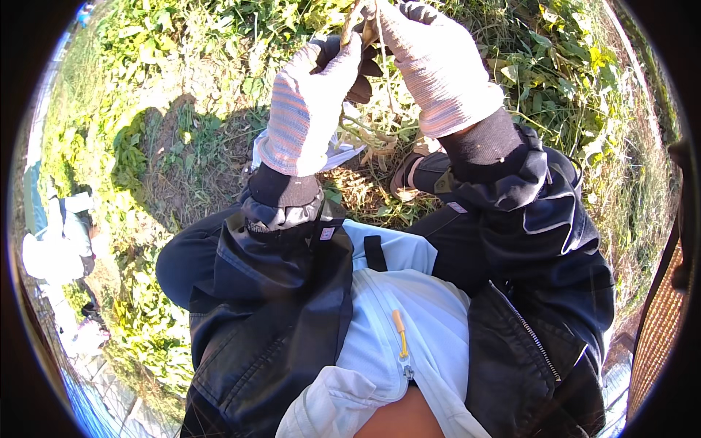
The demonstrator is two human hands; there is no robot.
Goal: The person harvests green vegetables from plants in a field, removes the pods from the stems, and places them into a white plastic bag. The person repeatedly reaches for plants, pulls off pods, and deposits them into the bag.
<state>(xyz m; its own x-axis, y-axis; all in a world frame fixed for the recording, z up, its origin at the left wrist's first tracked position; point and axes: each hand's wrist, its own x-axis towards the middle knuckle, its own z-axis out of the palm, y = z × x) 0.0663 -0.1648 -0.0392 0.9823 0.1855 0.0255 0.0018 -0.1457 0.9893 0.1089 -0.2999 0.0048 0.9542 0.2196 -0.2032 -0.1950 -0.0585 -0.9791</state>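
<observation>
Both hands wear knit work gloves with dark-coated palms and fingers, raised close together before me. My left hand [312, 109] pinches a tan, dry-looking pod [350, 24] between thumb and fingers. My right hand [438, 71] grips the same plant from the other side, around its thin pale stem [384, 60]; its fingertips are partly cut off by the top edge. Below the hands hang more pods and green stalks [378, 134], seemingly of a bean plant. A whitish plastic bag [345, 154] lies on the ground behind my left wrist, mostly hidden.
Leafy green plants [547, 60] grow ahead and to both sides. My shadow falls on dry grass and soil [191, 159]. One brown shoe [405, 178] shows between my bent knees. Overexposed white objects [55, 246] stand at far left. A woven straw-like edge [657, 323] rises at right.
</observation>
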